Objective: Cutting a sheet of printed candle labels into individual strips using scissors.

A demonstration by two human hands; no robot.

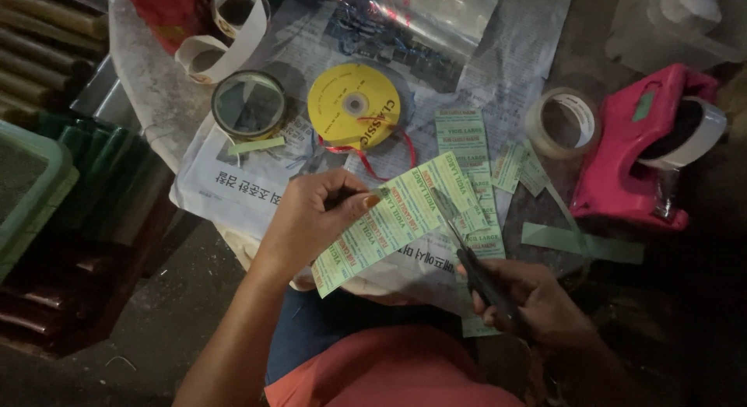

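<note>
My left hand (311,220) pinches a pale green printed label sheet (397,216) and holds it tilted above my lap. My right hand (537,298) grips dark scissors (467,251), whose blades reach up into the sheet's right edge. Cut green label strips (467,138) lie on the newspaper (233,189) just beyond the sheet. A longer plain green strip (583,243) lies to the right.
A yellow ribbon spool (354,105) with red ribbon, a clear tape roll (249,103), another tape roll (562,123) and a pink tape dispenser (642,146) sit on the newspaper. White tape rolls (226,33) lie at the back left. A green bin (31,181) stands at left.
</note>
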